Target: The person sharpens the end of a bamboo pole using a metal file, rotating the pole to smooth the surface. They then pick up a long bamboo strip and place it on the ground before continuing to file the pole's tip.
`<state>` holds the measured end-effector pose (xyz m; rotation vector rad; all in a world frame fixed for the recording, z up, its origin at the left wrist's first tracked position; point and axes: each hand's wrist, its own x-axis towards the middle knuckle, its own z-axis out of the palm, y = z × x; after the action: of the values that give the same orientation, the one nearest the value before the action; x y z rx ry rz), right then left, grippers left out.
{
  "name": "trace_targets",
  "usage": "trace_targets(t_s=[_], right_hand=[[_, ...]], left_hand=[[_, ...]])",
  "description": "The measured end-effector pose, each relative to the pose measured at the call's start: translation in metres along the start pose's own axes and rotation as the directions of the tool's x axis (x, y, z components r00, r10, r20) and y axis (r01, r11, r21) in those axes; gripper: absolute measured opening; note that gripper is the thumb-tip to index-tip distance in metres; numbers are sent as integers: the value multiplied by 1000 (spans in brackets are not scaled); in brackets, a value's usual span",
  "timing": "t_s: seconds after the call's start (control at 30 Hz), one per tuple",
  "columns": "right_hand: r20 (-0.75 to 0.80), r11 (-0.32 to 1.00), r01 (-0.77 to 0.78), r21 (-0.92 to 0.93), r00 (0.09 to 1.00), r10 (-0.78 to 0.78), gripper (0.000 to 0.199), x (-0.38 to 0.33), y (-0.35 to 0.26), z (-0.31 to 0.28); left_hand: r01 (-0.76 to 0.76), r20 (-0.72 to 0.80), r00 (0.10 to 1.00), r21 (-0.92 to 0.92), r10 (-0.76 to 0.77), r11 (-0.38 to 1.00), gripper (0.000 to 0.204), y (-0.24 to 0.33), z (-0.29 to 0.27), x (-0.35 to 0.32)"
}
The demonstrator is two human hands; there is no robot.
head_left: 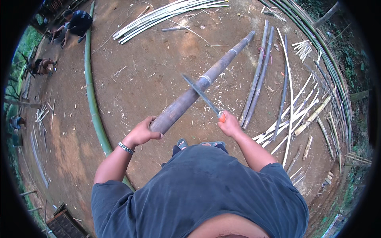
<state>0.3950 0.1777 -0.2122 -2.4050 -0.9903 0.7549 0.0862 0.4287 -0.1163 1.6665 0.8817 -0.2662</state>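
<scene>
We have our left hand [142,133] closed around the near end of a thick grey-brown bamboo pole [200,84], just left of frame centre; the pole runs diagonally from there to the upper right, far end near the top. Our right hand [229,124] is wrapped tight on the orange handle of a long knife [202,95], right of centre, blade angled up-left and crossing the pole at a pale node ring. Can't tell if the edge is actually touching the pole or just above it. Long green bamboo stem [92,95] curves down the left side on bare dirt. Split strips [166,14] piled at top centre, more strips and thin stems [258,75] on the right. Other people [75,23] crouch at upper left.
</scene>
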Motion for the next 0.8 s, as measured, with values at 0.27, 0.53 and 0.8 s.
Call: trace_targets(t_s=[0.27, 0.53, 0.8], right_hand=[[12, 971, 177, 159, 983, -181, 36, -50, -39, 48], [-9, 960, 201, 193, 979, -203, 38, -49, -80, 31], [-66, 989, 119, 88, 991, -113, 45, -45, -103, 26]], left_hand=[[-154, -536, 790, 297, 297, 943, 78, -6, -14, -110], [-975, -979, 202, -199, 24, 97, 62, -10, 23, -71], [-987, -984, 117, -101, 137, 122, 60, -4, 13, -57]])
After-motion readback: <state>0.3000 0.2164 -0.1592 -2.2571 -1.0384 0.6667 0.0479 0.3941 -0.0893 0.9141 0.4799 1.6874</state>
